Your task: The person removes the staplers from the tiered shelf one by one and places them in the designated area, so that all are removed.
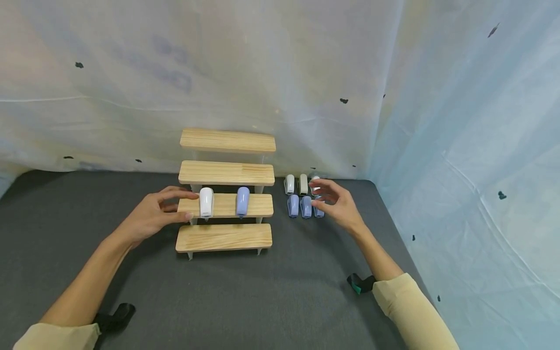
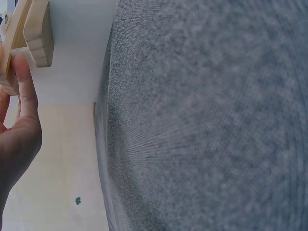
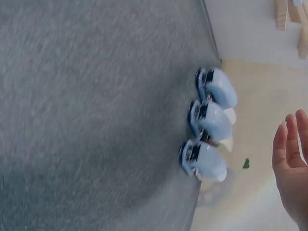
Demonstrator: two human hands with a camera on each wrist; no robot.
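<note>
A white mini stapler (image 1: pixel 206 201) and a blue mini stapler (image 1: pixel 242 201) stand apart on the second-lowest step of a wooden tiered shelf (image 1: pixel 225 205). At that step's left end, my left hand (image 1: pixel 150 216) pinches the board, thumb at the front and fingers reaching over the top near the white stapler. My right hand (image 1: pixel 339 204) hovers, fingers loosely bent and holding nothing, over the right end of two rows of mini staplers. Three blue staplers (image 3: pixel 211 125) form the front row. Behind them are a white one (image 1: pixel 289 184), a cream one (image 1: pixel 303 184) and another partly hidden by my fingers.
The top board (image 1: pixel 227 141), the one under it (image 1: pixel 226 173) and the lowest board (image 1: pixel 224 238) carry nothing. Dark grey cloth covers the table (image 1: pixel 245 296). Pale sheeting (image 1: pixel 262 73) hangs behind and along the right side (image 1: pixel 481 194).
</note>
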